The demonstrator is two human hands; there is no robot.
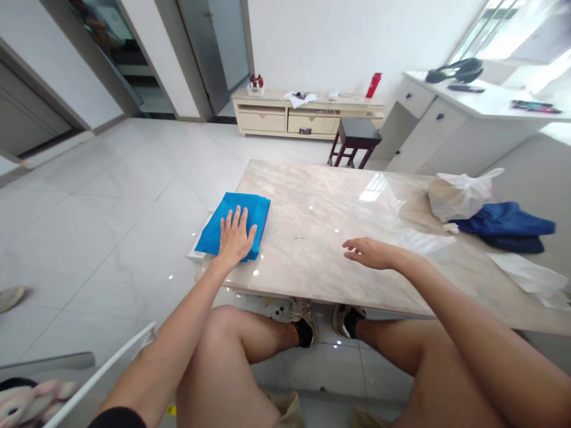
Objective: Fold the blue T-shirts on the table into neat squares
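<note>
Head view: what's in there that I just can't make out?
Bright blue cloth: in the head view, the left hand covers part of its top.
White thing: head view, mostly hidden beneath that cloth.
Bag: head view, its plastic hides the contents.
Toy: head view, cut off by the picture's edge.
Bottles: head view, labels too small to read.
</note>
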